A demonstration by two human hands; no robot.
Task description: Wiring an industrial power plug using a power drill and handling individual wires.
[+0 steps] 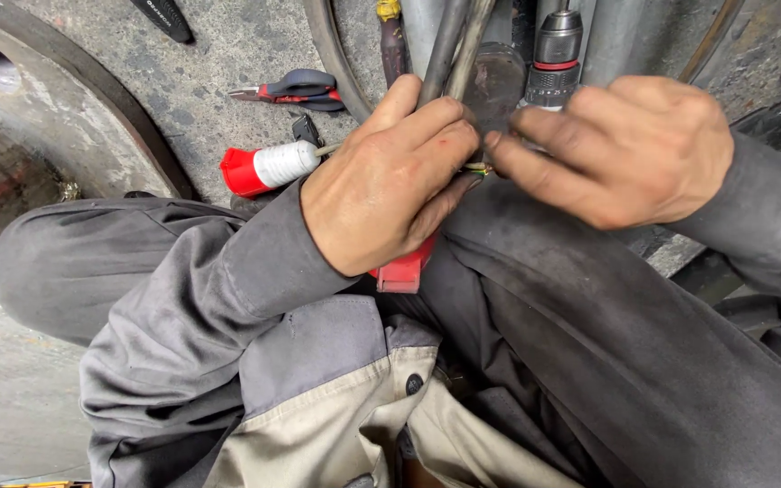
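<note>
Concrete floor (pixel 237 54) lies under the seated person, pliers (pixel 296 89) and a drill (pixel 549 59) within reach. Both hands meet over the lap: the left hand (pixel 386 181) is clamped around a red plug (pixel 404 271), steadying it, while the right hand (pixel 621 149) pinches what seem to be thin wires (pixel 476 168) at its end.

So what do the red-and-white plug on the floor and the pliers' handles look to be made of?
Red-and-white plug: looks like smooth moulded plastic, with a slight sheen on the white barrel. Pliers: handles look like matte red-and-black rubber or plastic grips; the bare tip looks like grey metal.
</note>
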